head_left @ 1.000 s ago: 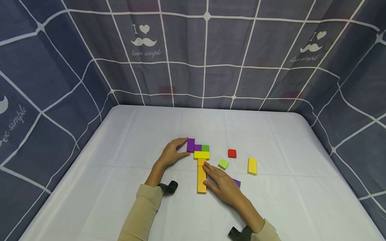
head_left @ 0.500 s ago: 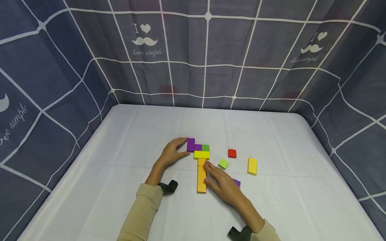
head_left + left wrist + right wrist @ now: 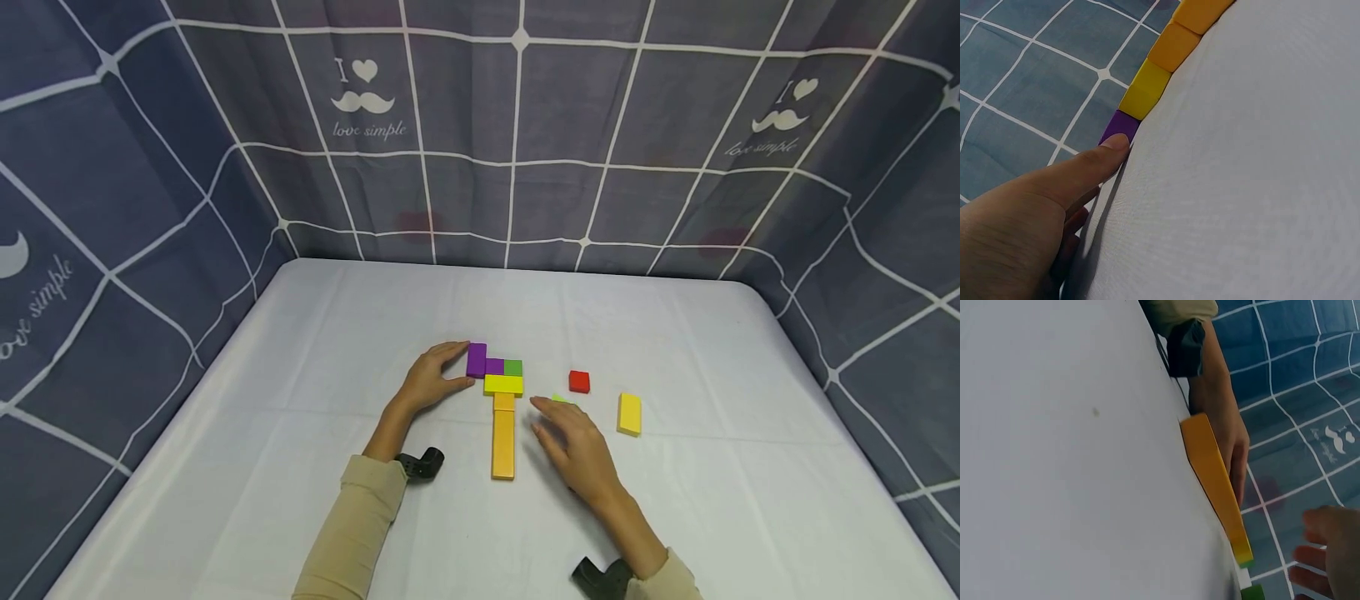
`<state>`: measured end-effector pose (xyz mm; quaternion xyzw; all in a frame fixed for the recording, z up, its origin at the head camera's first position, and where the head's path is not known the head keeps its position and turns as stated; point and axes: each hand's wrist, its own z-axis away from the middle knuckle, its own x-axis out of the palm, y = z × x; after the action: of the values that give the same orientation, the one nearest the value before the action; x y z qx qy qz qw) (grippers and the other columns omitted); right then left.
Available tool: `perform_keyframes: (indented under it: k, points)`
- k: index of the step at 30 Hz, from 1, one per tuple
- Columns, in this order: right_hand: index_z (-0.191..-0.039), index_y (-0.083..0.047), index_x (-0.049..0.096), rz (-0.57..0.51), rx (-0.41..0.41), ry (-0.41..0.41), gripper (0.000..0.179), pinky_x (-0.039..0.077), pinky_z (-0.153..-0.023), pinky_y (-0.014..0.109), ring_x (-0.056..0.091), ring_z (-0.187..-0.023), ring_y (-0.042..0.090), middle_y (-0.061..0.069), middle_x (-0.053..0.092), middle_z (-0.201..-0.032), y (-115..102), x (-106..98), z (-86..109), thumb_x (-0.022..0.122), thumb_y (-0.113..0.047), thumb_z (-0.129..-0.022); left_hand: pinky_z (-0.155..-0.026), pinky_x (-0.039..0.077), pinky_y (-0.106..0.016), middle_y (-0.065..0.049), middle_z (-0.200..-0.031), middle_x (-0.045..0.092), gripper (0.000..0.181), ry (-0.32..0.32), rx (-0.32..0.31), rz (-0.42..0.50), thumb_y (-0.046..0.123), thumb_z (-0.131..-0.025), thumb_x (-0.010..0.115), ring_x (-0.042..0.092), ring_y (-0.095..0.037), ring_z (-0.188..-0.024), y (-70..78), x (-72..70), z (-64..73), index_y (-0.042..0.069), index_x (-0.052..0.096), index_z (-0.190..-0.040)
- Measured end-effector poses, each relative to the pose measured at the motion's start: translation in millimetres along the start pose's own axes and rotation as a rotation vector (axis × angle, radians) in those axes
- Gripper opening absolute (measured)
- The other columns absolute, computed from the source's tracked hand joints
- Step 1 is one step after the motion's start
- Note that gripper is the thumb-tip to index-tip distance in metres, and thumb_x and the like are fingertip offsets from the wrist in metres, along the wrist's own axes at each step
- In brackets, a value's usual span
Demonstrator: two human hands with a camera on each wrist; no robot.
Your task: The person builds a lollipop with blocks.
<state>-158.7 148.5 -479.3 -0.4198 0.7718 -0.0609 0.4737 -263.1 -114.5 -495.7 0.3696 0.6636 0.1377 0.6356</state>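
Note:
My left hand (image 3: 435,377) pinches an upright purple block (image 3: 476,361) between thumb and forefinger at its two ends; in the left wrist view the thumb (image 3: 1116,142) lies against that block. Touching it on the right are a small purple block (image 3: 495,367) and a green block (image 3: 513,367). Below these lies a yellow block (image 3: 503,385), then a small orange block (image 3: 504,402) and a long orange block (image 3: 503,445) in a column. My right hand (image 3: 581,458) hovers right of the column, fingers loosely bent and holding nothing. It partly covers a light green block (image 3: 559,398).
A red block (image 3: 579,382) and a yellow upright-lying block (image 3: 629,414) lie loose to the right on the white tablecloth (image 3: 375,317). A dark grid-patterned curtain (image 3: 465,200) walls the table's back and sides. Each wrist wears a black camera mount (image 3: 424,464).
My right hand has let go of the orange column and moved right, covering the loose purple block and much of the light green one. My left hand stays at the purple block.

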Motion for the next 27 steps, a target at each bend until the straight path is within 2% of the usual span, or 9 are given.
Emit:
perform_keyframes:
  k: [3, 6, 11, 15, 20, 27]
  points:
    - [-0.122, -0.008, 0.06, 0.015, 0.062, 0.078, 0.041, 0.045, -0.092, 0.039, 0.055, -0.108, 0.019, 0.003, 0.062, -0.118, 5.7, -4.0, -1.2, 0.07, -0.015, -0.083, -0.107, 0.027, -0.042, -0.008, -0.137, 0.047, 0.069, 0.005, 0.003, -0.007, 0.036, -0.077, 0.074, 0.037, -0.025, -0.129, -0.4, 0.5, -0.4, 0.012, 0.047, -0.136]
    - [-0.124, -0.006, 0.058, 0.03, 0.154, 0.11, 0.046, 0.046, -0.09, 0.042, 0.055, -0.108, 0.024, 0.007, 0.061, -0.119, 11.7, -6.8, -0.6, 0.073, -0.015, -0.08, -0.107, 0.027, -0.042, -0.009, -0.137, 0.047, 0.069, 0.009, 0.003, -0.008, 0.035, -0.077, 0.074, 0.038, -0.025, -0.128, -0.9, 0.9, -0.5, 0.012, 0.047, -0.136]
    - [-0.127, -0.006, 0.056, 0.015, 0.315, 0.072, 0.053, 0.042, -0.094, 0.046, 0.052, -0.113, 0.03, 0.012, 0.058, -0.123, 17.9, -8.8, 2.6, 0.075, -0.017, -0.078, -0.107, 0.027, -0.041, -0.008, -0.136, 0.047, 0.069, 0.015, 0.011, -0.008, 0.035, -0.077, 0.074, 0.038, -0.025, -0.128, -1.1, 1.5, 0.1, 0.011, 0.048, -0.135]
    - [-0.127, -0.003, 0.055, 0.009, 0.401, 0.019, 0.054, 0.041, -0.095, 0.048, 0.051, -0.113, 0.034, 0.017, 0.057, -0.122, 19.6, -8.1, 4.0, 0.074, -0.018, -0.079, -0.107, 0.028, -0.042, -0.009, -0.136, 0.048, 0.069, 0.02, 0.018, -0.012, 0.036, -0.077, 0.074, 0.039, -0.025, -0.128, -1.4, 1.7, 0.4, 0.011, 0.048, -0.135]
    - [-0.123, -0.003, 0.059, 0.025, 0.435, -0.016, 0.049, 0.043, -0.093, 0.047, 0.053, -0.111, 0.032, 0.017, 0.06, -0.117, 21.2, -6.2, 4.1, 0.074, -0.019, -0.079, -0.107, 0.027, -0.043, -0.009, -0.135, 0.048, 0.069, 0.024, 0.023, -0.008, 0.036, -0.077, 0.074, 0.039, -0.026, -0.128, -1.4, 1.7, 0.2, 0.01, 0.049, -0.135]
    - [-0.117, -0.004, 0.064, 0.034, 0.411, -0.007, 0.04, 0.045, -0.091, 0.044, 0.054, -0.106, 0.027, 0.013, 0.063, -0.111, 22.6, -4.6, 4.0, 0.073, -0.016, -0.08, -0.107, 0.027, -0.044, -0.008, -0.135, 0.048, 0.068, 0.026, 0.007, -0.004, 0.036, -0.077, 0.074, 0.039, -0.025, -0.128, -1.0, 2.1, 0.3, 0.011, 0.049, -0.134]
